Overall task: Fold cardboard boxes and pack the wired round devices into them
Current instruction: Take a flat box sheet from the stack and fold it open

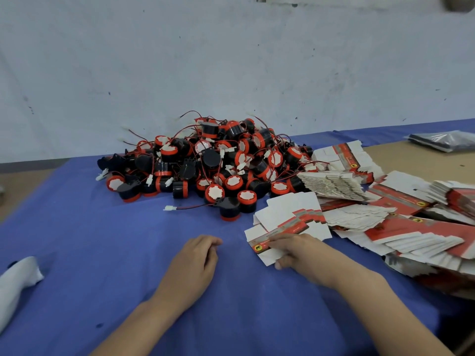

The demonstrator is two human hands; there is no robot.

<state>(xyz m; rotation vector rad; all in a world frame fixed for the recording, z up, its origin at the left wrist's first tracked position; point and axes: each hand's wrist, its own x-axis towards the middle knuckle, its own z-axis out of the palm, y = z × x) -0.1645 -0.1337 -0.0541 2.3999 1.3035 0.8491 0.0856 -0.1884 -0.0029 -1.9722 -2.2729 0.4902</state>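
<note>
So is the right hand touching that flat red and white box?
Touching. In the head view the right hand lays its fingers on the flat box, thumb at its lower edge.

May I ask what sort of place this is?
Probably a factory packing bench: a heap of black-and-red round wired devices on a blue cloth-covered table, stacks of flat red-and-white cardboard box blanks beside it, one in the right hand.

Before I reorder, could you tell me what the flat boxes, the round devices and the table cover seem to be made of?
Flat boxes: thin cardboard, matte white inside, red print outside; crisp flaps. Round devices: probably moulded plastic, glossy black bodies, red rims. Table cover: likely woven fabric, matte blue, wrinkled.
</note>
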